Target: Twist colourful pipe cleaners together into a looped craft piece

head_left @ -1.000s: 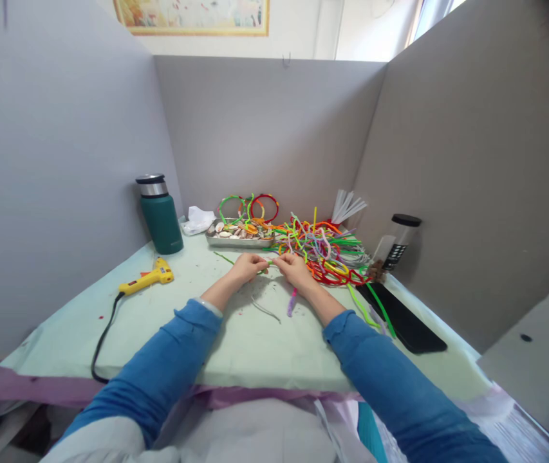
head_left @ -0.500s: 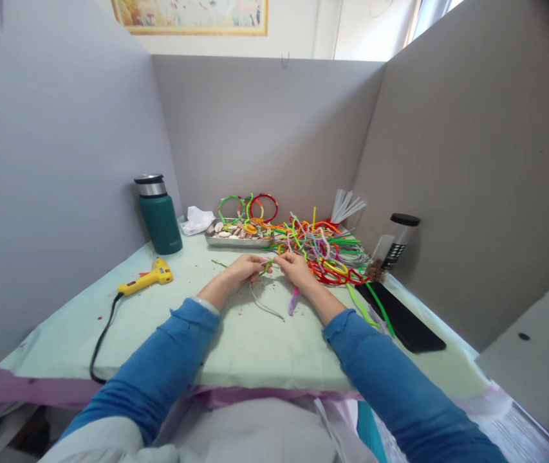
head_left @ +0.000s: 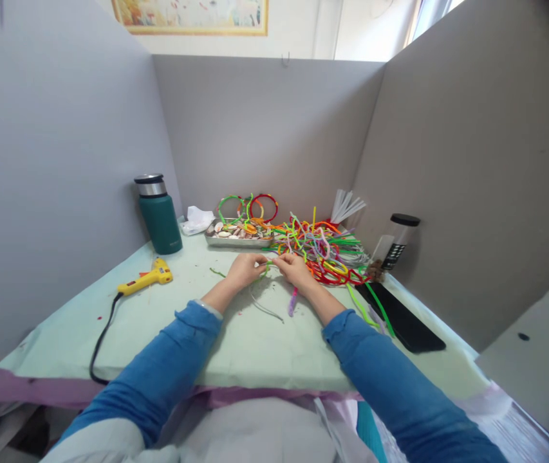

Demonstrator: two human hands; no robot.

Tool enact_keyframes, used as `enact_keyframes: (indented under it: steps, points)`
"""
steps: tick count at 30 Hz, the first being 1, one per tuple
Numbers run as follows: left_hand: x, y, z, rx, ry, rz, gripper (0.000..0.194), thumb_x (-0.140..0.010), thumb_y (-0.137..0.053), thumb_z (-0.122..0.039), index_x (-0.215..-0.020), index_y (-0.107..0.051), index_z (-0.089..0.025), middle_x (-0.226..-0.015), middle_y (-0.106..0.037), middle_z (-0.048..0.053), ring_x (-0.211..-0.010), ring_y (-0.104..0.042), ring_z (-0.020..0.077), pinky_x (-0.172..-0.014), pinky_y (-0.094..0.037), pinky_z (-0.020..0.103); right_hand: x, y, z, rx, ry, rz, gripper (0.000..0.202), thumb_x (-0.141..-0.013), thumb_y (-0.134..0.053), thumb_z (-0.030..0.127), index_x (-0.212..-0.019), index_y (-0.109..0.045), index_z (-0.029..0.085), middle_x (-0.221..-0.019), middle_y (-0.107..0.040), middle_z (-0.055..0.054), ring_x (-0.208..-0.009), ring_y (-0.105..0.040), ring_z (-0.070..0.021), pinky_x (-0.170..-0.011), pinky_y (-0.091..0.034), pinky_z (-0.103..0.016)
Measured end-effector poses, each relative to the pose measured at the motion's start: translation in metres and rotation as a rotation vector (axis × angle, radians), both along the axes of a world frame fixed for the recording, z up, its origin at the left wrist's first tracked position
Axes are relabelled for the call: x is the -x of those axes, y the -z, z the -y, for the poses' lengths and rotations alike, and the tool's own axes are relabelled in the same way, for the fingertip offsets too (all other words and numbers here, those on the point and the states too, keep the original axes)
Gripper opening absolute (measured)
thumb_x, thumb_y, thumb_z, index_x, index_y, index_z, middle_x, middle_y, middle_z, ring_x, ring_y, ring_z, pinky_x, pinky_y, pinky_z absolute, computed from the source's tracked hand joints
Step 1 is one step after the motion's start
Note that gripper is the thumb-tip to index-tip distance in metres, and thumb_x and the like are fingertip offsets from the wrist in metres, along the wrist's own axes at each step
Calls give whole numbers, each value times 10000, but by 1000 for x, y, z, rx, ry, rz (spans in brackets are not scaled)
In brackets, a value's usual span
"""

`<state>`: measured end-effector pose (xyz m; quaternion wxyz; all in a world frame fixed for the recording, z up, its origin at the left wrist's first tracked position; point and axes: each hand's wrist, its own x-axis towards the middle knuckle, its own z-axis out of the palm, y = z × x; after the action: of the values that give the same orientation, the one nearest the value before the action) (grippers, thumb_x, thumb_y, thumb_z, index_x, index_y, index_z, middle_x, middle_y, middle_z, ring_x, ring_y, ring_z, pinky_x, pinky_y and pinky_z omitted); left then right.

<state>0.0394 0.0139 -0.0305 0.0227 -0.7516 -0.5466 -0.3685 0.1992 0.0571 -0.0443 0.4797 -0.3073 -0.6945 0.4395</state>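
Over the middle of the table, my left hand (head_left: 245, 270) and my right hand (head_left: 295, 269) are close together, fingertips almost meeting. Both pinch a thin green pipe cleaner (head_left: 269, 263) between them. A green end sticks out to the left behind my left wrist. From below the fingers a thin grey strand (head_left: 265, 310) hangs and curves to the right over the tabletop; whether it is joined to the green one I cannot tell. Just under my right hand lies a short purple and pink fuzzy piece (head_left: 293, 303).
A metal tray (head_left: 238, 243) of shells stands behind my hands, with coloured hoops (head_left: 264, 196) against it. Pipe cleaners (head_left: 325, 244) lie heaped to its right. A yellow glue gun (head_left: 146, 278) and a green bottle (head_left: 161, 222) are left; a black phone-like slab (head_left: 402, 318) and a clear jar (head_left: 396, 241) right.
My left hand has turned slightly and its fingers have drawn in on the green pipe cleaner. The green end at left has shifted a little. My right hand has barely moved.
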Motion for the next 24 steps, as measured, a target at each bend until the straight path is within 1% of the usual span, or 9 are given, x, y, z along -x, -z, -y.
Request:
enact_keyframes:
  steps: [4,7,10,12,17,22,24]
  points:
    - [0,0,1,-36,7,9,239,-725,-573,-284,-900,-695,-177,-810,-692,35,-645,-550,119,-615,-365,213,0,1,-2,-5,-9,0,312,-665,-594,460,-678,-538,153,-429,-356,78,-407,-277,-56,-417,-219,-204]
    - [-1,-1,1,-23,10,15,232,-741,-562,-294,-888,-702,-179,-802,-695,40,-643,-549,119,-618,-362,213,0,2,-3,-18,-7,7,321,-667,-592,470,-680,-542,153,-429,-358,76,-409,-282,-56,-418,-223,-204]
    - [-1,-1,0,-2,9,58,259,-754,-545,-337,-870,-710,-175,-757,-692,38,-625,-537,116,-600,-353,212,0,3,-3,-29,7,14,321,-669,-592,471,-682,-546,153,-428,-357,75,-411,-286,-58,-418,-226,-204]
    - [-2,-1,-1,27,0,106,284,-748,-538,-372,-824,-714,-161,-695,-678,31,-597,-519,112,-569,-340,210,0,3,-3,-34,10,24,318,-673,-589,469,-674,-544,153,-429,-358,72,-411,-283,-58,-414,-223,-204]
    - [-3,-4,0,189,-23,285,369,-706,-548,-464,-685,-690,-124,-538,-599,5,-485,-450,90,-485,-313,206,0,2,-2,-51,3,46,324,-683,-575,478,-670,-549,156,-431,-360,67,-413,-280,-59,-410,-219,-204]
    - [-4,-7,6,426,7,585,446,-611,-628,-549,-681,-657,-109,-402,-468,-22,-372,-392,77,-403,-278,214,-1,2,0,-72,-28,69,330,-690,-570,485,-676,-554,155,-440,-371,66,-420,-289,-59,-420,-226,-205]
    - [-4,-8,6,505,11,695,451,-584,-660,-544,-677,-644,-103,-414,-478,-11,-361,-389,73,-383,-267,215,-1,2,0,-72,-45,70,330,-694,-569,484,-685,-553,155,-447,-373,67,-419,-283,-57,-417,-219,-204]
